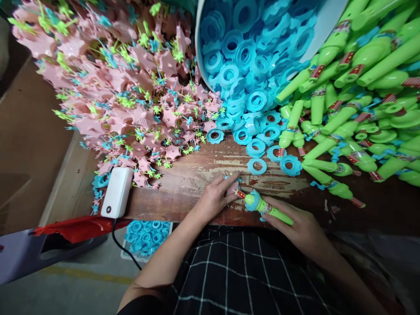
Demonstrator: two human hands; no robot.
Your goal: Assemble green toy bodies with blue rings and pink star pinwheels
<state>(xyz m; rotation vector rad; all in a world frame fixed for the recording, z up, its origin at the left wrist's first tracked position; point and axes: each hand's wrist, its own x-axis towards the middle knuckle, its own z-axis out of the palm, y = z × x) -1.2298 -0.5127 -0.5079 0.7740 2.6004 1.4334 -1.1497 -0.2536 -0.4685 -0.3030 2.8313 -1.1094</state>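
Note:
My left hand (215, 194) is closed on a small pink star-shaped plastic piece (232, 188) with tiny blue and green bits. The fingers partly cover it. My right hand (295, 221) grips the handle of a green plastic toy wand (278, 214), which lies slanted with its tip toward my left hand. A blue scalloped ring (252, 200) sits around the wand's rounded part. Its red patterned tip (240, 193) meets the pink piece; whether the two are joined I cannot tell. Just beyond my hands, a loose blue ring (257, 166) lies on the wooden table (177, 192).
Pink star pieces (118, 96) are heaped at the left, beside a white power bank (117, 192) with a black cable. A tipped white tub (198, 48) spills blue rings. Green wands (348, 144) pile up at the right. Below the table's edge stands a crate of blue parts (147, 236).

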